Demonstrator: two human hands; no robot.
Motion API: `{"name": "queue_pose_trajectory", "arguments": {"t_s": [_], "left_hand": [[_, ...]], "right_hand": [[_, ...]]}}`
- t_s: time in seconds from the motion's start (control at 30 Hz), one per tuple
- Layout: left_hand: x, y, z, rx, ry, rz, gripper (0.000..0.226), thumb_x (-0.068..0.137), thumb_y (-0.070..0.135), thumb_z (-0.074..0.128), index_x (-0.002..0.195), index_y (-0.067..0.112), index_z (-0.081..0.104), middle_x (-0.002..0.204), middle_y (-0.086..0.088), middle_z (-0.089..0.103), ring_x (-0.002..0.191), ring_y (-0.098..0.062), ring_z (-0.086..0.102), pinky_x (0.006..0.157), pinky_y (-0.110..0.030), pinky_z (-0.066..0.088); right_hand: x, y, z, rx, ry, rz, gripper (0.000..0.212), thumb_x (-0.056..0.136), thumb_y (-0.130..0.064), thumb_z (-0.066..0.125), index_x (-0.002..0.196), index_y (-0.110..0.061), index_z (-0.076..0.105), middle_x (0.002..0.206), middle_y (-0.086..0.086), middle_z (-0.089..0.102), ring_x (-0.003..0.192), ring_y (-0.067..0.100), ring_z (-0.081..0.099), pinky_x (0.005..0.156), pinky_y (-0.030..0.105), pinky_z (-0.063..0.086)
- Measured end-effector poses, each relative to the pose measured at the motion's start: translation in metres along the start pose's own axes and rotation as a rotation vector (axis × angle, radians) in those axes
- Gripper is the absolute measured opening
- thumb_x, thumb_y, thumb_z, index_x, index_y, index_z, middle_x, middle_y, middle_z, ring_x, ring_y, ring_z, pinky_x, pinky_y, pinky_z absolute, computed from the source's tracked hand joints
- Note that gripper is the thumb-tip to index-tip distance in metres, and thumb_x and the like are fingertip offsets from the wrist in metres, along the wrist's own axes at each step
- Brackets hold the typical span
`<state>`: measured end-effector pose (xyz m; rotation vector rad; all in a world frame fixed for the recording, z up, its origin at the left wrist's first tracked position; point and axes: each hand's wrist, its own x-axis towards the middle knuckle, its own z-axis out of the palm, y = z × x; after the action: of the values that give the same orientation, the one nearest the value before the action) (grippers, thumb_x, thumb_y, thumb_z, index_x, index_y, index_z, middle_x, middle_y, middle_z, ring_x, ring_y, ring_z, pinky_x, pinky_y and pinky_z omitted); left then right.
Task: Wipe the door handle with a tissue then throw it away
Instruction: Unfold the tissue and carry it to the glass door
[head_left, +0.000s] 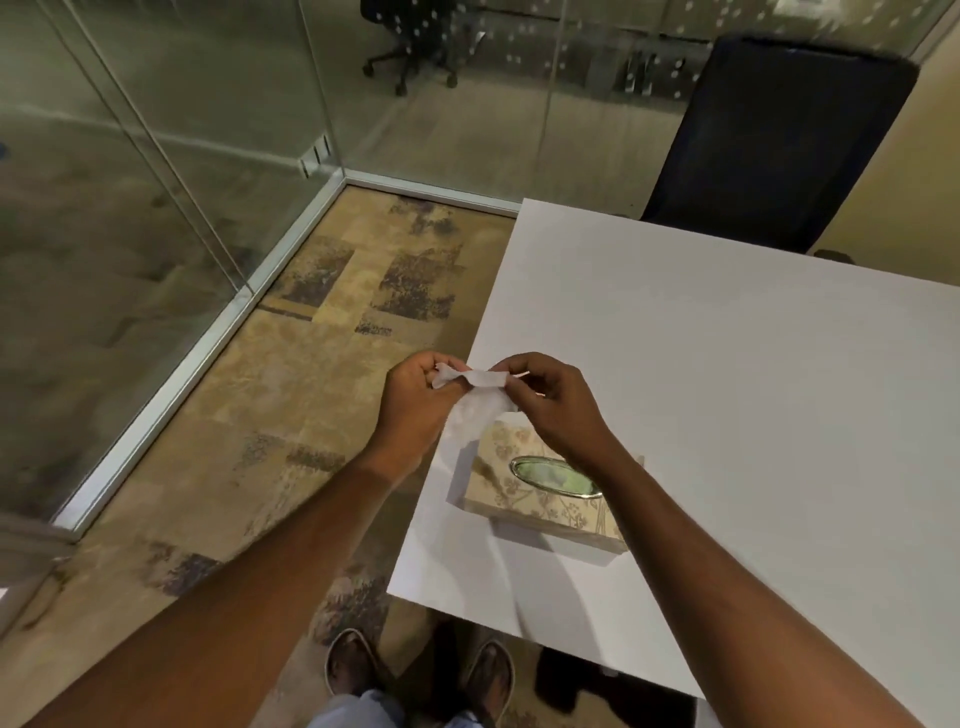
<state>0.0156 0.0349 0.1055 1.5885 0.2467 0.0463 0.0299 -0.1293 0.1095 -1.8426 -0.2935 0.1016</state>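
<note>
A thin, crumpled white paper tissue (475, 400) is held between both hands above the near left corner of the white rectangular desk (727, 374). The left hand (415, 410) is closed on the tissue's left end, with the fingers curled around it. The right hand (556, 405) is pinched on the tissue's right end between thumb and fingertips. The upper edge of the tissue is stretched between the two hands, and the rest hangs down loosely, just above a beige cardboard tissue box printed with a floral pattern (545, 493). The box lies flat on the desk, close to its left edge, and its oval opening is partly hidden by the right forearm. A dark fabric office chair (774, 145) stands at the far side of the desk. Glass partition walls (156, 156) are seen to the left and ahead, above a patterned beige carpet (291, 384). Two feet in sandals (353, 665) are visible at the bottom.
</note>
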Motion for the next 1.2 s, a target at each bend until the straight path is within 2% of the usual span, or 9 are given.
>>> {"name": "queue_pose_trajectory", "arguments": {"t_s": [0.1, 0.3, 0.5, 0.7, 0.77, 0.87, 0.97, 1.07, 1.2], "left_hand": [[-0.002, 0.008, -0.023, 0.027, -0.031, -0.039, 0.015, 0.079, 0.004, 0.073, 0.081, 0.010, 0.060, 0.076, -0.007, 0.064, 0.066, -0.018, 0.061, 0.052, -0.027, 0.050], [-0.008, 0.023, -0.084, -0.024, -0.058, -0.074, 0.028, 0.078, 0.007, 0.073, 0.104, 0.008, 0.064, 0.099, -0.013, 0.070, 0.087, -0.023, 0.068, 0.075, -0.038, 0.057], [-0.011, 0.035, -0.162, -0.112, 0.198, -0.057, 0.010, 0.078, 0.011, 0.074, 0.071, 0.010, 0.068, 0.080, -0.017, 0.068, 0.076, -0.025, 0.063, 0.071, -0.041, 0.049], [-0.018, 0.040, -0.262, -0.145, 0.329, -0.005, 0.005, 0.090, 0.011, 0.062, 0.085, 0.014, 0.063, 0.089, -0.015, 0.066, 0.079, -0.025, 0.062, 0.067, -0.038, 0.049], [-0.021, 0.042, -0.293, -0.112, 0.363, 0.012, 0.007, 0.091, 0.013, 0.061, 0.085, 0.015, 0.062, 0.083, -0.010, 0.064, 0.072, -0.021, 0.059, 0.057, -0.032, 0.047], [-0.029, 0.044, -0.341, -0.049, 0.399, 0.038, 0.013, 0.092, 0.018, 0.059, 0.079, 0.019, 0.059, 0.074, -0.003, 0.060, 0.064, -0.016, 0.054, 0.043, -0.022, 0.039], [-0.038, 0.047, -0.393, -0.012, 0.458, 0.070, 0.014, 0.090, 0.018, 0.061, 0.077, 0.020, 0.060, 0.076, 0.001, 0.060, 0.067, -0.014, 0.054, 0.049, -0.024, 0.039], [-0.047, 0.054, -0.438, -0.062, 0.525, 0.069, 0.012, 0.090, 0.016, 0.062, 0.078, 0.016, 0.062, 0.076, -0.003, 0.062, 0.066, -0.014, 0.055, 0.053, -0.025, 0.042], [-0.054, 0.052, -0.487, -0.120, 0.675, 0.036, 0.016, 0.091, 0.017, 0.060, 0.075, 0.020, 0.061, 0.073, -0.002, 0.063, 0.067, -0.017, 0.058, 0.058, -0.029, 0.045]], "right_hand": [[0.015, -0.015, 0.022, 0.090, 0.046, 0.082, 0.018, 0.091, -0.022, 0.054, 0.076, -0.023, 0.064, 0.087, 0.006, 0.063, 0.081, 0.025, 0.059, 0.072, 0.042, 0.050], [0.041, -0.048, 0.080, 0.024, -0.076, 0.063, 0.018, 0.093, -0.027, 0.054, 0.080, -0.018, 0.063, 0.079, 0.002, 0.061, 0.080, 0.029, 0.061, 0.066, 0.041, 0.051], [0.060, -0.082, 0.157, -0.052, -0.183, -0.085, 0.015, 0.088, -0.020, 0.063, 0.097, -0.010, 0.070, 0.087, 0.007, 0.072, 0.079, 0.020, 0.067, 0.067, 0.036, 0.053], [0.076, -0.116, 0.238, 0.131, -0.323, 0.159, 0.045, 0.065, -0.018, 0.083, 0.103, -0.008, 0.063, 0.092, 0.018, 0.068, 0.080, 0.031, 0.064, 0.067, 0.039, 0.054], [0.078, -0.129, 0.263, 0.230, -0.381, 0.259, 0.038, 0.071, -0.004, 0.078, 0.105, -0.002, 0.062, 0.092, 0.022, 0.065, 0.082, 0.029, 0.062, 0.064, 0.035, 0.049], [0.077, -0.153, 0.311, 0.427, -0.517, 0.405, 0.029, 0.083, 0.001, 0.064, 0.111, 0.002, 0.061, 0.106, 0.021, 0.063, 0.096, 0.031, 0.058, 0.082, 0.047, 0.046], [0.075, -0.179, 0.364, 0.517, -0.577, 0.431, 0.019, 0.088, -0.005, 0.058, 0.106, -0.008, 0.065, 0.104, 0.013, 0.067, 0.096, 0.028, 0.062, 0.091, 0.050, 0.048], [0.074, -0.200, 0.412, 0.535, -0.624, 0.411, 0.019, 0.089, -0.008, 0.058, 0.108, -0.010, 0.064, 0.104, 0.011, 0.068, 0.095, 0.026, 0.064, 0.087, 0.048, 0.051], [0.074, -0.218, 0.468, 0.527, -0.606, 0.457, 0.011, 0.091, -0.013, 0.057, 0.100, -0.012, 0.064, 0.091, 0.005, 0.068, 0.076, 0.016, 0.064, 0.057, 0.027, 0.051]]}}
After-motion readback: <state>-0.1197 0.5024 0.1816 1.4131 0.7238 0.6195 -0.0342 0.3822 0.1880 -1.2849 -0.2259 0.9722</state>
